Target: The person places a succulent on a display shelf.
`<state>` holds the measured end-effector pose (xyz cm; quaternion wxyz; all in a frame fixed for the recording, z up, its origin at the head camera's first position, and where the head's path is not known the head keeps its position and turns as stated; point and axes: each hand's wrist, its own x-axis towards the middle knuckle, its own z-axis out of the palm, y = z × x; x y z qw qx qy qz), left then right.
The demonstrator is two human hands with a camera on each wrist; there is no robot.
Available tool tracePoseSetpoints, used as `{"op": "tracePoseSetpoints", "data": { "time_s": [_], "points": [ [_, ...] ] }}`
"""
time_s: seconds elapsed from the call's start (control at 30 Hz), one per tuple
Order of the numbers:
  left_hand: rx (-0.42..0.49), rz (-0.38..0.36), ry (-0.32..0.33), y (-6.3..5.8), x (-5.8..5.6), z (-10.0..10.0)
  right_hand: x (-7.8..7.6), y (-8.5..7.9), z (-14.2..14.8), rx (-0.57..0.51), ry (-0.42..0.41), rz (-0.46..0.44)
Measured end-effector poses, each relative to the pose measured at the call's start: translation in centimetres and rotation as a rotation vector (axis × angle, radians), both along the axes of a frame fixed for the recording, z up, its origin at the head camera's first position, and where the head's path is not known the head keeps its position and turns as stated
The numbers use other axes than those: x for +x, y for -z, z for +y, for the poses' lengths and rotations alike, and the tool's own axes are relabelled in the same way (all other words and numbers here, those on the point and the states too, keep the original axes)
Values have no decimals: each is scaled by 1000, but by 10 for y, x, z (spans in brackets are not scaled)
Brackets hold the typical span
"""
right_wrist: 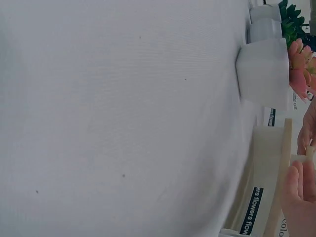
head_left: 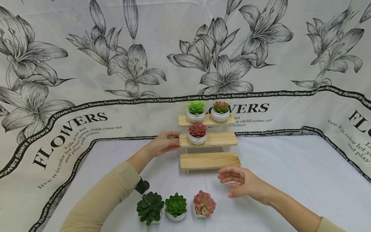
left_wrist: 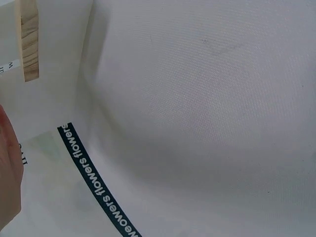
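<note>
A stepped display stand with light wooden shelves [head_left: 210, 160] stands on the white table. My left hand [head_left: 164, 143] holds the left end of its middle shelf [head_left: 221, 139]. A dusty-red succulent in a white pot [head_left: 197, 133] sits on that shelf near the hand. Two more potted succulents, one bright green [head_left: 196, 111] and one green-red [head_left: 220, 111], stand on the top shelf. My right hand [head_left: 246, 183] hovers with loosely bent fingers just in front of the bottom shelf's right end, holding nothing. In the right wrist view both hands show at the right edge.
In front of the stand are a dark green succulent [head_left: 150, 206], a green one [head_left: 175, 206] and a pink one [head_left: 204, 203] in white pots. A small black object [head_left: 142, 186] lies beside the left sleeve. Flower-printed cloth [head_left: 139, 116] hangs behind the table.
</note>
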<state>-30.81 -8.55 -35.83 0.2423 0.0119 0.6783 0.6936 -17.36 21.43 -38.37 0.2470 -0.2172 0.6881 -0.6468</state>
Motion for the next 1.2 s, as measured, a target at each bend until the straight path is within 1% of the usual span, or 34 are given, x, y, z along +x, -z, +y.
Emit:
{"op": "tracePoseSetpoints", "data": {
  "time_s": [0.17,0.4,0.6,0.83,0.93,1.07,1.2],
  "points": [
    [2,3,-7,1,0,0,4,7,-2,-3,-2,-35],
    [7,11,9,1,0,0,7,15,-5,-20,-15,-44],
    [1,15,8,0,-1,0,8,30,-10,-66,-73,-57],
    [-4,7,1,1,0,-1,6,44,-22,-100,-157,-107],
    [-2,5,3,2,0,0,6,46,-28,-86,-185,-115],
    [1,7,4,2,-1,1,7,47,-38,-56,-199,-115],
    [-1,3,-1,2,-1,1,8,49,-45,-73,-218,-126]
  ]
}}
